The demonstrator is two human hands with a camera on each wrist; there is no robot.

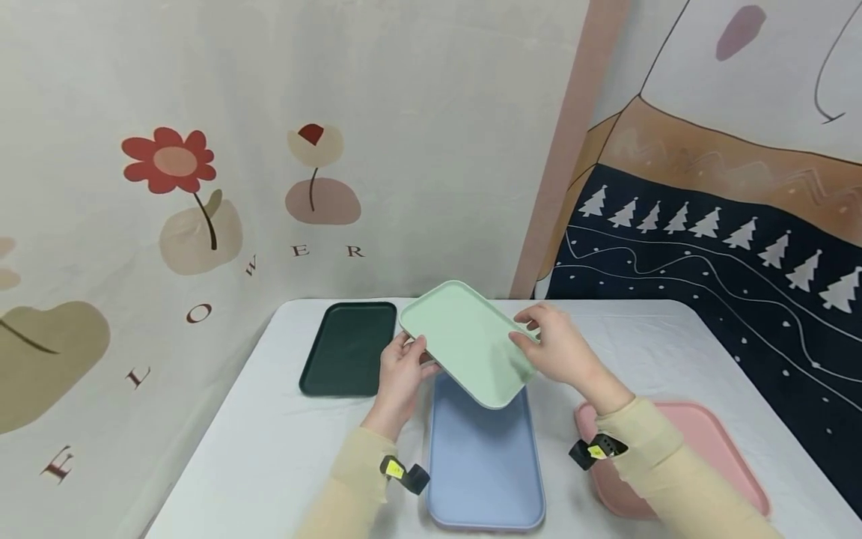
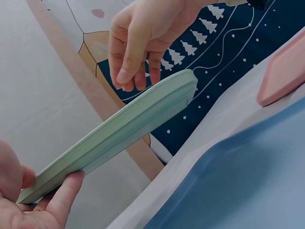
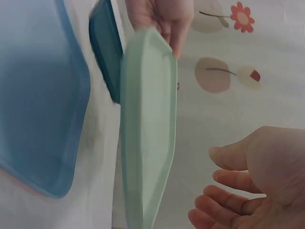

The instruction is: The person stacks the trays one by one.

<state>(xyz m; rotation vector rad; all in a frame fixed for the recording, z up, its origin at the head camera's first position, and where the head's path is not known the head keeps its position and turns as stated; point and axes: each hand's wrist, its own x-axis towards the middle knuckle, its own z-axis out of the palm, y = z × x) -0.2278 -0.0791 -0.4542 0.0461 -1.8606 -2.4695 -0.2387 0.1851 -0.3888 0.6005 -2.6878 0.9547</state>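
Observation:
A light green tray [image 1: 471, 344] is held up and tilted above the table. My left hand [image 1: 401, 374] grips it by its left edge, thumb on the rim and fingers underneath; the left wrist view shows the fingers [image 2: 66, 195] against its underside. At the tray's opposite edge is my right hand [image 1: 557, 346], fingers loosely bent. In the right wrist view a gap shows between this hand [image 3: 248, 181] and the light green tray [image 3: 155, 124]. Directly below lies a blue tray [image 1: 485, 471], its far end partly covered by the raised tray.
On the white table [image 1: 263, 449], a dark green tray [image 1: 350, 352] lies at the back left. A pink tray [image 1: 707, 442] sits at the right, partly hidden under my right forearm. Printed cloths [image 1: 438, 150] hang behind and to the side.

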